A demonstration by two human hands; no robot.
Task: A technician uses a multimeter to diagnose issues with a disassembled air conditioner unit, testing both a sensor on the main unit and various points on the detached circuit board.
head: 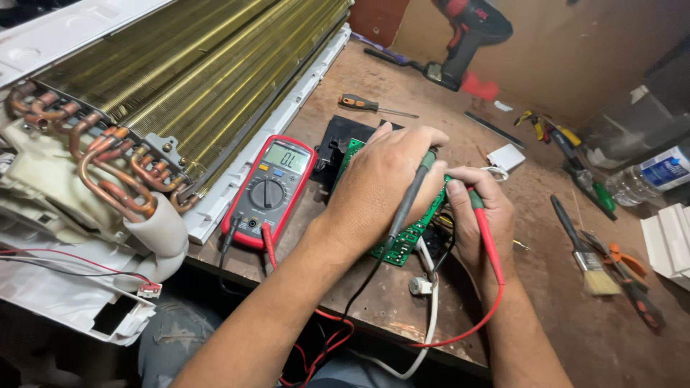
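Green circuit board [402,241] is lying on the brown table [560,302], just right of a red multimeter [267,190] and mostly hiding under both hands. Left hand [381,179] is pinching the black probe [406,205] in a clenched grip; right hand [478,215] is grasping the red probe [483,223], both tips pressing down onto the board.

Your meter [269,190] lies left of the board [402,244] | brush [586,255] lies to your right | drill [467,39] stands behind | cooler unit [165,79] at far left
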